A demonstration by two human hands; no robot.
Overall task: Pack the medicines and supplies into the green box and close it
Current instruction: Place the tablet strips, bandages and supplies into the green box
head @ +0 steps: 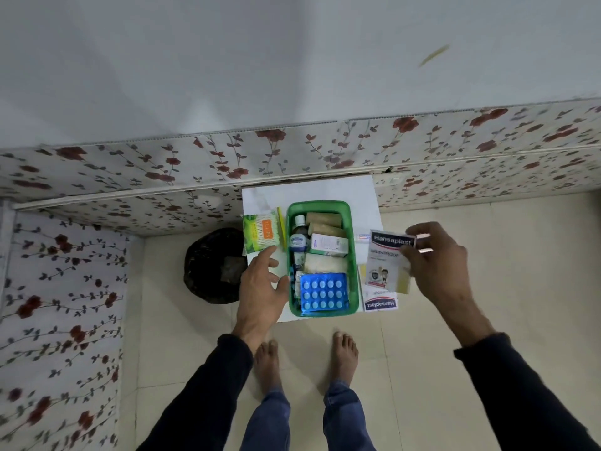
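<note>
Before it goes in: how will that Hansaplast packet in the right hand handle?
The Hansaplast packet looks thin and flat, so probably light and somewhat floppy. The right hand pinches it at one edge and it hangs unsupported, so it may flex. It cannot roll.

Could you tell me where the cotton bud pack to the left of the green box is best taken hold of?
Probably across the cotton bud pack's two long sides, from above: it lies flat, and its near edge faces the open left hand.

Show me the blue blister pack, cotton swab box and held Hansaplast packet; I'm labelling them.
blue blister pack (323,291), head view, pack centre.
cotton swab box (262,233), head view, orange label.
Hansaplast packet (387,259), head view, front face.
</note>
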